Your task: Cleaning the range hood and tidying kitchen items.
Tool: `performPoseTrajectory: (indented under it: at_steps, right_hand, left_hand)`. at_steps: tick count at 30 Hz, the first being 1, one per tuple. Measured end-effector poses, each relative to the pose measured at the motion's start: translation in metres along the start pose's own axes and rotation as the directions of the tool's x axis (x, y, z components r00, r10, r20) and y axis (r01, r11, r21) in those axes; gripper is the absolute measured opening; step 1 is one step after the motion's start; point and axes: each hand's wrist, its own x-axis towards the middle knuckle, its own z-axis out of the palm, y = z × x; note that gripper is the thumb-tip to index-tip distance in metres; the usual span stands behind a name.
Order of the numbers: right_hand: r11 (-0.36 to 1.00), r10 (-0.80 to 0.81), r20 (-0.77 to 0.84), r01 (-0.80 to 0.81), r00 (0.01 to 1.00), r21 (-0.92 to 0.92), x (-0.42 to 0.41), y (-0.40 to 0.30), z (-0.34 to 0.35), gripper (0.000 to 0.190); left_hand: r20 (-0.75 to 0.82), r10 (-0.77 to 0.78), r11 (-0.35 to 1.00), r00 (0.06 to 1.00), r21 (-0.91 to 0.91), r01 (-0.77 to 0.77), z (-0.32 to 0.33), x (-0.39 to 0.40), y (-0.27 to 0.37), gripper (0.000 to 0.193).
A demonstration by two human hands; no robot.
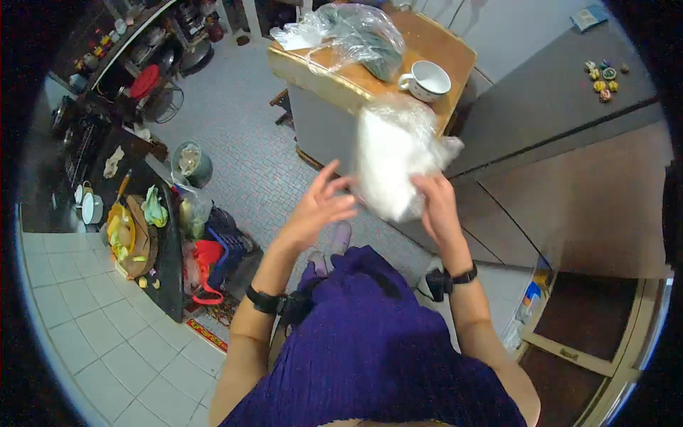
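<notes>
A clear plastic bag with white contents (387, 160) hangs before me, blurred, in front of the wooden-topped cabinet. My right hand (436, 195) grips its lower right side. My left hand (326, 203) is beside the bag's left edge with fingers spread; no hold on the bag shows. What the white contents are cannot be made out. Just beyond the bag, a white enamel mug (428, 81) stands on the wooden cabinet top (427, 34). Near it lies a clear plastic bag with something green inside (368, 42).
To the left, a dark counter (171, 256) bears a yellow basket of vegetable pieces (121, 229) and leafy greens (154, 207). A bin (192, 165) stands on the tiled floor (240, 107). At right is a grey refrigerator (549, 91) with small magnets (604, 80).
</notes>
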Motion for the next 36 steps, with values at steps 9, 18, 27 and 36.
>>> performPoseTrajectory:
  at_steps: [9, 18, 27, 36]
  right_hand:
    - [0.918, -0.219, 0.301, 0.300, 0.928, -0.258, 0.113, 0.009, 0.068, 0.033]
    - [0.814, -0.345, 0.583, 0.544, 0.735, -0.204, 0.155, -0.023, 0.117, 0.030]
    - [0.726, -0.476, 0.430, 0.619, 0.767, -0.301, 0.200, -0.059, 0.173, 0.040]
    - [0.849, -0.391, 0.075, 0.391, 0.917, -0.356, 0.266, -0.066, 0.242, 0.029]
  left_hand:
    - [-0.333, 0.349, 0.932, 0.876, 0.225, -0.285, 0.002, 0.057, 0.081, 0.097]
    - [-0.247, 0.322, 0.875, 0.914, -0.292, -0.387, -0.067, 0.111, 0.099, 0.072]
    - [-0.099, 0.404, 0.829, 0.909, -0.380, -0.410, -0.142, 0.164, 0.171, 0.074]
    - [-0.097, 0.372, 0.897, 0.923, -0.218, -0.385, -0.174, 0.179, 0.262, 0.066]
